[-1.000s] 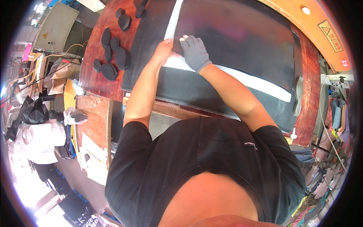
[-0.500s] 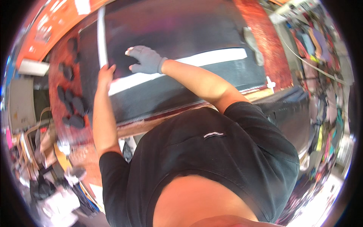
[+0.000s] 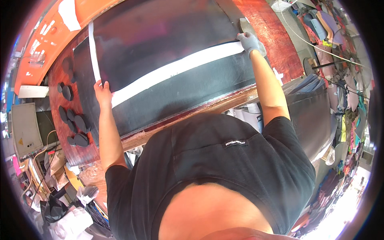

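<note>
A large black sheet (image 3: 160, 44) lies across a dark layer (image 3: 188, 86) on the table. A white band (image 3: 180, 69) runs along the sheet's near edge, and a narrower white strip (image 3: 93, 50) along its left edge. My bare left hand (image 3: 103, 94) pinches the sheet's near left corner, thumb and finger closed where the two white bands meet. In a grey fingerless glove, my right hand (image 3: 249, 42) is closed at the near right corner, by the end of the white band. Just beyond it lies a grey sole-shaped piece (image 3: 245, 25), partly covered by this hand.
Several black oval pieces (image 3: 81, 123) lie on the worn red tabletop (image 3: 60, 138) at left. An orange machine (image 3: 44, 44) borders the far left. A grey metal box (image 3: 26, 126) stands beside the table. Piled fabric pieces (image 3: 320, 24) and a hanging cable (image 3: 308, 52) are at right.
My right hand has moved right, from above the sheet's left part to its near right corner, and its spread fingers have closed. My left hand keeps its corner. The view has shifted slightly.
</note>
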A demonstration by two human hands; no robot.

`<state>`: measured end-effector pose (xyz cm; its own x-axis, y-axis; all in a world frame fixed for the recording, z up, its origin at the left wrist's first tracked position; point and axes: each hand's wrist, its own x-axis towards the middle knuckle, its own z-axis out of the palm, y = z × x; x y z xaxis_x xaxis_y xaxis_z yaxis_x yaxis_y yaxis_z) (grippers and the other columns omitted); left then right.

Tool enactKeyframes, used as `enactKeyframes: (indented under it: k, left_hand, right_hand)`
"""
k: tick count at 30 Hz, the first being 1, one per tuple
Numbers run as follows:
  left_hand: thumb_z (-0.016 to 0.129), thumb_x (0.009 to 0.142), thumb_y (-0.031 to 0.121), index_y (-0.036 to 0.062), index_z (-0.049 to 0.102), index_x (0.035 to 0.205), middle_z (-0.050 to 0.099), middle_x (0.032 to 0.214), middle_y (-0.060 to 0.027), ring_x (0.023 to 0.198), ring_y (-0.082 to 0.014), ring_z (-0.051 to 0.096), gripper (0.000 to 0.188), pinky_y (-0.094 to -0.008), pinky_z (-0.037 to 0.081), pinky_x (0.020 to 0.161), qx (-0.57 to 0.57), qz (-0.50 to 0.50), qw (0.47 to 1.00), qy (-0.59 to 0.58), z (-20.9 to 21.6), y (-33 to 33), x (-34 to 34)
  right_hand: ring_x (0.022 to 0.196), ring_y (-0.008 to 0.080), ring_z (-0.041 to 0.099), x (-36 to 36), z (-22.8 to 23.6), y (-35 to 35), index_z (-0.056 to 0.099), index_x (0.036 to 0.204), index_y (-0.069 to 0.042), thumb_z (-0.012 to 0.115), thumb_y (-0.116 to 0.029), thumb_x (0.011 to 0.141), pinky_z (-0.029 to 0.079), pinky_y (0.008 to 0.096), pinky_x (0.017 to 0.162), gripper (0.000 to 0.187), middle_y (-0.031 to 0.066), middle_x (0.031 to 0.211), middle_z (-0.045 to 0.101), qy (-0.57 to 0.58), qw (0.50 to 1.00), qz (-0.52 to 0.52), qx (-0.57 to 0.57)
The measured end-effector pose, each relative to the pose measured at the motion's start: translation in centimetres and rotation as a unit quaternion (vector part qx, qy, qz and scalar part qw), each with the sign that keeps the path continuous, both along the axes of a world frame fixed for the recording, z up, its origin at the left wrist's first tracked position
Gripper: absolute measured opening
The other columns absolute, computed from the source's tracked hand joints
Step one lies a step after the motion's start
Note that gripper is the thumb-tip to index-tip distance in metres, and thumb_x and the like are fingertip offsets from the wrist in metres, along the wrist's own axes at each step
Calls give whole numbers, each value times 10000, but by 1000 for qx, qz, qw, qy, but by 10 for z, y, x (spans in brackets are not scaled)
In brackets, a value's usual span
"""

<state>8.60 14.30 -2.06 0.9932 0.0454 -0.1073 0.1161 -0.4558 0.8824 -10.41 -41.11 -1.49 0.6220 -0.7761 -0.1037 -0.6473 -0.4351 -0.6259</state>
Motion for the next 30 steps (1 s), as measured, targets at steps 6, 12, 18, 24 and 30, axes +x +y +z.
enactKeyframes:
  k: [6, 12, 18, 24, 30]
  left_hand:
    - [549, 913, 208, 26, 597, 1071, 616, 884, -56, 674, -114, 559, 245, -241, 460, 503, -65, -33, 997, 35, 8, 11, -1]
    - [593, 898, 220, 19, 601, 934, 569, 720, -15, 493, -89, 469, 205, -236, 372, 424, -55, -48, 994, 79, 8, 15, 6]
    - [646, 860, 216, 13, 599, 770, 534, 619, -17, 427, -113, 450, 227, -265, 339, 395, -38, 2, 996, 83, 8, 11, 5]
    - [694, 823, 187, -1, 613, 799, 581, 663, -41, 429, -122, 502, 207, -244, 372, 397, -76, 36, 990, 115, 14, 7, 3]
    - [724, 800, 207, 1, 617, 801, 590, 677, -44, 441, -133, 539, 233, -234, 406, 411, -64, 61, 992, 94, 14, 4, 3]
  right_hand:
    - [988, 300, 620, 11, 22, 1, 628, 1073, 42, 651, -606, 720, 454, 367, 855, 739, 194, 1018, 658, 82, 996, 25, 14]
    - [886, 258, 630, 10, 14, 2, 647, 996, 26, 680, -530, 725, 465, 356, 781, 620, 170, 950, 660, 74, 997, 29, -14]
    - [740, 184, 584, 11, -16, -13, 634, 825, -16, 704, -392, 735, 453, 320, 712, 392, 104, 774, 630, -24, 999, 43, -10]
    - [702, 164, 560, -1, -22, -18, 638, 847, -18, 724, -301, 729, 449, 301, 681, 319, 10, 775, 611, -88, 992, -4, 92]
    - [793, 215, 593, -5, -11, -12, 633, 967, -6, 703, -248, 741, 457, 337, 746, 338, 81, 838, 628, -99, 982, -28, 158]
